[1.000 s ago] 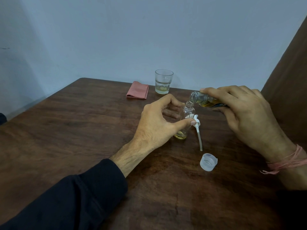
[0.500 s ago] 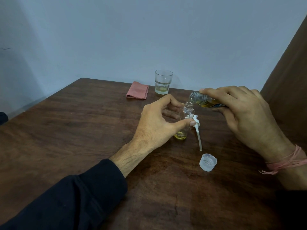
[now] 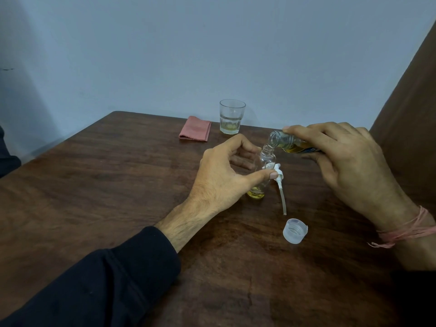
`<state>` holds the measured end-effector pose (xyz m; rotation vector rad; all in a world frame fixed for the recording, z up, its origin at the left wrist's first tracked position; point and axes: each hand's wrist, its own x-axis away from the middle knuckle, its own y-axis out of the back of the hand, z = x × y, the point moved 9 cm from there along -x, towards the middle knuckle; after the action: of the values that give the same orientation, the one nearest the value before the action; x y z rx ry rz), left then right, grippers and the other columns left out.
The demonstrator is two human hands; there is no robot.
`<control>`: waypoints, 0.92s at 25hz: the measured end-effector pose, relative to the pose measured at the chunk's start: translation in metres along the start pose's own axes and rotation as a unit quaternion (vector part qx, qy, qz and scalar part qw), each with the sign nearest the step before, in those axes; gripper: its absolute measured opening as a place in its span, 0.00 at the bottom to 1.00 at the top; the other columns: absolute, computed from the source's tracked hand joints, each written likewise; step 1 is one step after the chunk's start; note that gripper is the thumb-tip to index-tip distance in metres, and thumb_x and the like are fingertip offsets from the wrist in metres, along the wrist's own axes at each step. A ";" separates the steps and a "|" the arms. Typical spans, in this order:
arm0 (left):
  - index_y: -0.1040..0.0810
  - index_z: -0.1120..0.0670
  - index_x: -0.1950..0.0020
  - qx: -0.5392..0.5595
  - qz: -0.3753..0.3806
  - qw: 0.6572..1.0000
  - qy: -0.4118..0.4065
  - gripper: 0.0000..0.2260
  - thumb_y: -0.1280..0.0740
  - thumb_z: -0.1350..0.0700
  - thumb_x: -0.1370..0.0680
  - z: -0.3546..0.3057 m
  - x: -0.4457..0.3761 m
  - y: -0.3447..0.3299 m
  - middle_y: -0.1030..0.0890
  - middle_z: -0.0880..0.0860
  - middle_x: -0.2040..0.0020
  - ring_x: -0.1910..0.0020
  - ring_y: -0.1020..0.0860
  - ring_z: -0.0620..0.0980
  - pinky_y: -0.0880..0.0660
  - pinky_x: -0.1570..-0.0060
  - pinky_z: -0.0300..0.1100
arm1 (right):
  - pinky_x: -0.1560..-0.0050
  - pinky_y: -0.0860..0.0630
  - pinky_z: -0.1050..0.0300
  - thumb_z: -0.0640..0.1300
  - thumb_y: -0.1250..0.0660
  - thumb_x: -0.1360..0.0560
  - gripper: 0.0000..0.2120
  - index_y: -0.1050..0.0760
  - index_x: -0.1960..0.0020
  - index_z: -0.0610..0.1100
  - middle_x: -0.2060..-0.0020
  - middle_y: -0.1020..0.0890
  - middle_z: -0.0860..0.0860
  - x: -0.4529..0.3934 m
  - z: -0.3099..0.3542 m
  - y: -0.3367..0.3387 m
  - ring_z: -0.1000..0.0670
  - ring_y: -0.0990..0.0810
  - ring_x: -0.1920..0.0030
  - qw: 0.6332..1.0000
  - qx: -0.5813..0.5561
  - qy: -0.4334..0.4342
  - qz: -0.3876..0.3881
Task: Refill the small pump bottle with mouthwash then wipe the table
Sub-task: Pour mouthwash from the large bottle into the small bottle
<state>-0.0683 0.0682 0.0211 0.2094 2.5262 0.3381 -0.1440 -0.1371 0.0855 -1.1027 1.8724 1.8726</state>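
**Pour under way, bottle barely filled, table not yet wiped**

You are seated at a dark wooden table (image 3: pixel 94 185), looking down at both hands. Your left hand (image 3: pixel 221 175) curls around the small pump bottle (image 3: pixel 265 166), which stands upright near the table's centre; thumb and fingers are closed loosely on its clear body, steadying it. Only a shallow layer of yellow liquid sits at the bottle's bottom, so most of the filling is judged to be ahead of you.

Your right hand (image 3: pixel 344 161) is wrapped firmly around the mouthwash bottle (image 3: pixel 287 142), tipped nearly on its side, its open mouth just above the pump bottle's neck, at 1 o'clock from it. Whether a stream is running cannot be told.

The white pump head (image 3: pixel 279 182) with its long tube lies on the table just beside the small bottle, at 4 o'clock. A clear plastic cap (image 3: pixel 295 231) rests further along at 5 o'clock, open side up.

At 11 o'clock, well apart, lies a folded pink cloth (image 3: pixel 195 128), untouched. Beside it at 12 o'clock stands a drinking glass (image 3: pixel 232 116) with a little pale liquid.

Left to do: finish pouring, refit the pump, cap the mouthwash, wipe with the cloth
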 end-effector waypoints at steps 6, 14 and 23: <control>0.14 0.46 0.45 0.006 0.002 1.000 -0.005 0.21 0.10 0.43 0.31 -0.001 0.000 -0.001 0.10 0.42 0.50 0.51 0.10 0.40 0.13 0.49 0.37 | 0.41 0.25 0.37 0.37 0.29 0.18 0.29 0.26 0.19 0.53 0.37 0.16 0.47 0.000 0.000 -0.001 0.38 0.18 0.38 1.000 0.003 0.002 -0.001; 0.15 0.46 0.46 0.002 -0.001 1.000 -0.008 0.22 0.10 0.42 0.31 -0.002 0.000 0.000 0.10 0.41 0.50 0.51 0.10 0.40 0.13 0.49 0.37 | 0.41 0.26 0.37 0.38 0.29 0.18 0.29 0.26 0.19 0.54 0.38 0.16 0.48 0.000 -0.001 0.000 0.39 0.18 0.39 1.000 0.001 0.000 -0.002; 0.15 0.46 0.46 0.000 -0.003 1.000 -0.004 0.22 0.10 0.41 0.32 -0.001 0.000 0.000 0.10 0.41 0.50 0.52 0.10 0.40 0.12 0.48 0.41 | 0.41 0.26 0.37 0.38 0.29 0.18 0.29 0.26 0.19 0.53 0.38 0.16 0.48 0.001 -0.001 0.000 0.39 0.18 0.39 1.000 0.002 0.000 0.000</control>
<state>-0.0689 0.0678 0.0215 0.2030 2.5176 0.3353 -0.1445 -0.1381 0.0856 -1.1011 1.8740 1.8691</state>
